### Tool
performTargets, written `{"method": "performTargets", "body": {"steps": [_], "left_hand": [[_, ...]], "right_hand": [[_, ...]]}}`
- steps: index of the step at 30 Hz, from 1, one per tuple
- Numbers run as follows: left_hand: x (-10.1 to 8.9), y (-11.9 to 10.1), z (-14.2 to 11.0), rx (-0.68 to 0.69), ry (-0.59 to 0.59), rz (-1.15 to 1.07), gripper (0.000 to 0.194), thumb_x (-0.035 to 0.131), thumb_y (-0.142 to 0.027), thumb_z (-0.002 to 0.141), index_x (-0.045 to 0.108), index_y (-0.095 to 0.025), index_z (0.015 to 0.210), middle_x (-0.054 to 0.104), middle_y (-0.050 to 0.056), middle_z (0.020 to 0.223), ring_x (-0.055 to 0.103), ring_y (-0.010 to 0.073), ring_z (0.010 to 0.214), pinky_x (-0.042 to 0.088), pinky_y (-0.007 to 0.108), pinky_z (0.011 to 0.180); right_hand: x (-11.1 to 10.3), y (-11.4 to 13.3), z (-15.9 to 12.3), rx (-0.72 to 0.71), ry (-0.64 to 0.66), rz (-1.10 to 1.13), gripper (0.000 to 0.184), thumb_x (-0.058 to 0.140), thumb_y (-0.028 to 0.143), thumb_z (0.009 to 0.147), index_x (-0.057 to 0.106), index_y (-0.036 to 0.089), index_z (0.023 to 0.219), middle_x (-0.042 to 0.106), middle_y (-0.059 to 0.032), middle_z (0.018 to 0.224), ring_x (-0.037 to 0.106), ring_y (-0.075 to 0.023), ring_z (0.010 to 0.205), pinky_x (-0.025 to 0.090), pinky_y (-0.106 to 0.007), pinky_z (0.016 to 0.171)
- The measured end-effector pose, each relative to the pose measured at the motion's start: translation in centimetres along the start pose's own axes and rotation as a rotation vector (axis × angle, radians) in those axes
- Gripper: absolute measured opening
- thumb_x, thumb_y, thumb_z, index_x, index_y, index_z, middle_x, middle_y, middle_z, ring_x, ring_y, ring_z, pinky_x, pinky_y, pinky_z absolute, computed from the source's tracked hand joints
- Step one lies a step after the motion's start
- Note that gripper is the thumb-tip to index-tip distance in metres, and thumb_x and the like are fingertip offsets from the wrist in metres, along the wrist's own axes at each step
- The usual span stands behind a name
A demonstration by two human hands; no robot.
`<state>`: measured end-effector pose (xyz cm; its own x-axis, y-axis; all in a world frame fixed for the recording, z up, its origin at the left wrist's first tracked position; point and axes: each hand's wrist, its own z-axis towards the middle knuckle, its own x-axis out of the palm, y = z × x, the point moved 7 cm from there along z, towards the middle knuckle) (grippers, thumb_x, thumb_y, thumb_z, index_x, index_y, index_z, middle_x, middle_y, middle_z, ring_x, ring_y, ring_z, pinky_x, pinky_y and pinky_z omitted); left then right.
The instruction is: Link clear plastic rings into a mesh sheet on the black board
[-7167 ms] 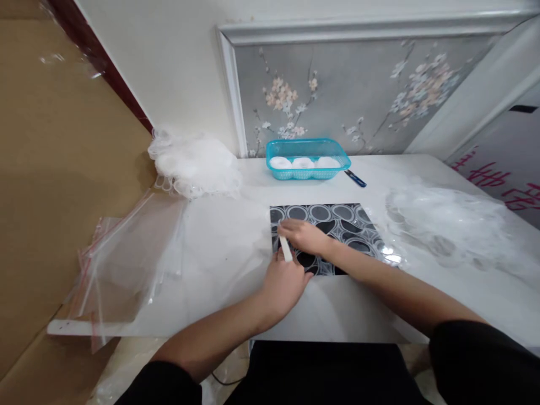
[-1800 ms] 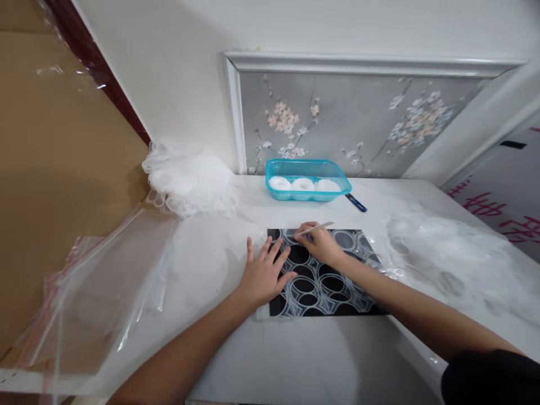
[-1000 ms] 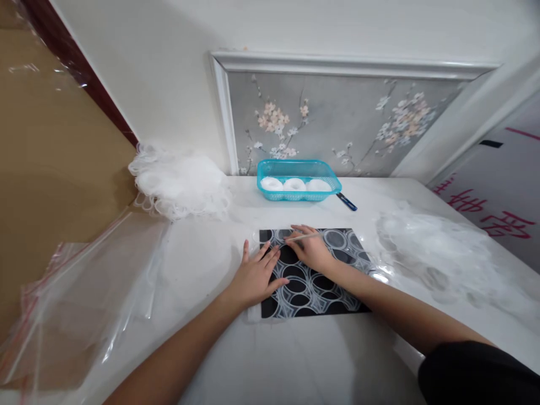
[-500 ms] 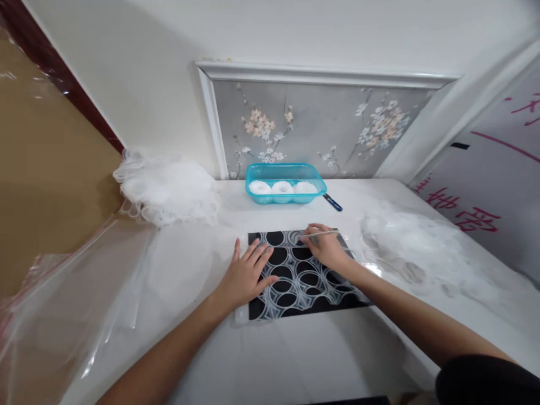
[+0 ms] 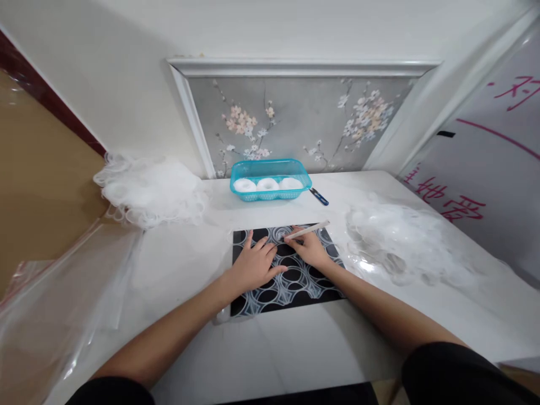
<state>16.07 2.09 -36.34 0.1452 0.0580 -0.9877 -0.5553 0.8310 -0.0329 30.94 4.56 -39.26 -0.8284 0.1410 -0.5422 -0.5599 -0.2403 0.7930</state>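
Black sheet with white circles (image 5: 297, 277) is flat on the tabletop (image 5: 261, 346), just below frame center. Change vs under two seconds ago: right hand (image 5: 311, 247) is one circle further right along the sheet's top row, and the left hand (image 5: 253, 267) is in from the left edge, nearly up to the right fingertips. Reads as working circle by circle, left hand bracing close by. Right hand: thumb and fingers pinched on a white stick (image 5: 307, 230), free end up and to the right; contact at the tip too small to confirm. Left hand: flat, fingers spread, pressing the sheet, nothing gripped. Around it: blue basket (image 5: 270, 197) with white rings (image 5: 268, 185) upper center, dark-blue cutter (image 5: 319, 197) just right of it, clear film heap (image 5: 405, 242) at right, white ring pile (image 5: 152, 191) at left, clear bags (image 5: 80, 287) lower left.
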Motion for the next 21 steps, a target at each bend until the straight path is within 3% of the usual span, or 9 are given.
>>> {"method": "performTargets", "body": {"steps": [5,9,11,13,15,18,21], "left_hand": [[0.6,-0.2,-0.4,0.007,-0.006,0.006,0.060,0.024,-0.059,0.095,0.057,-0.019,0.124,0.059,0.009,0.127,0.042,0.0280,0.128,0.006,0.057,0.112],[0.6,-0.3,-0.5,0.011,0.034,-0.025,0.066,0.027,-0.065,0.092,0.055,-0.015,0.126,0.056,0.011,0.130,0.039,0.0285,0.131,0.003,0.057,0.113],[0.5,-0.2,-0.3,0.006,0.055,-0.035,0.069,0.028,-0.068,0.090,0.056,-0.015,0.125,0.056,0.010,0.130,0.038,0.0292,0.132,0.003,0.056,0.113],[0.4,-0.3,-0.1,0.010,0.069,-0.035,0.070,0.027,-0.069,0.090,0.059,-0.015,0.122,0.058,0.010,0.129,0.038,0.0301,0.132,0.006,0.057,0.112],[0.2,-0.4,0.3,0.014,0.073,-0.014,0.070,0.025,-0.069,0.090,0.062,-0.016,0.115,0.061,0.010,0.123,0.042,0.0310,0.128,0.010,0.057,0.112],[-0.3,-0.9,1.4,-0.014,0.028,0.044,0.068,0.025,-0.067,0.091,0.065,-0.014,0.107,0.065,0.012,0.113,0.053,0.0296,0.115,0.022,0.052,0.109],[-0.7,-1.9,2.9,-0.005,-0.054,0.058,0.066,0.026,-0.063,0.093,0.055,-0.012,0.124,0.057,0.014,0.126,0.051,0.0284,0.118,0.028,0.046,0.106]], "right_hand": [[0.5,1.0,-0.6,-0.083,0.019,-0.167,0.016,0.053,0.027,0.087,0.068,0.022,0.085,0.072,-0.0063,0.091,0.061,-0.0261,0.106,0.044,-0.043,0.095],[-0.1,3.3,1.0,-0.318,0.038,-0.540,0.021,0.051,0.011,0.081,0.066,0.022,0.092,0.072,-0.0074,0.088,0.051,-0.0283,0.118,0.026,-0.051,0.105],[-2.9,3.3,3.0,-0.276,-0.122,-0.625,0.023,0.051,0.010,0.079,0.067,0.020,0.091,0.071,-0.0091,0.086,0.053,-0.0296,0.112,0.027,-0.052,0.102],[-7.2,2.6,4.2,-0.120,-0.413,-0.605,0.022,0.047,0.015,0.084,0.068,0.019,0.088,0.070,-0.0099,0.087,0.056,-0.0297,0.103,0.033,-0.051,0.094],[-9.5,2.2,4.1,-0.088,-0.508,-0.601,0.023,0.045,0.021,0.088,0.068,0.020,0.087,0.069,-0.0098,0.089,0.055,-0.0294,0.104,0.034,-0.049,0.092],[-8.7,1.7,2.3,-0.152,-0.311,-0.593,0.020,0.047,0.024,0.090,0.067,0.022,0.087,0.069,-0.0076,0.092,0.054,-0.0284,0.109,0.034,-0.047,0.094],[-6.3,0.2,-0.2,-0.104,-0.100,-0.447,0.016,0.051,0.024,0.087,0.066,0.022,0.085,0.070,-0.0060,0.090,0.056,-0.0270,0.106,0.039,-0.044,0.092]]}}
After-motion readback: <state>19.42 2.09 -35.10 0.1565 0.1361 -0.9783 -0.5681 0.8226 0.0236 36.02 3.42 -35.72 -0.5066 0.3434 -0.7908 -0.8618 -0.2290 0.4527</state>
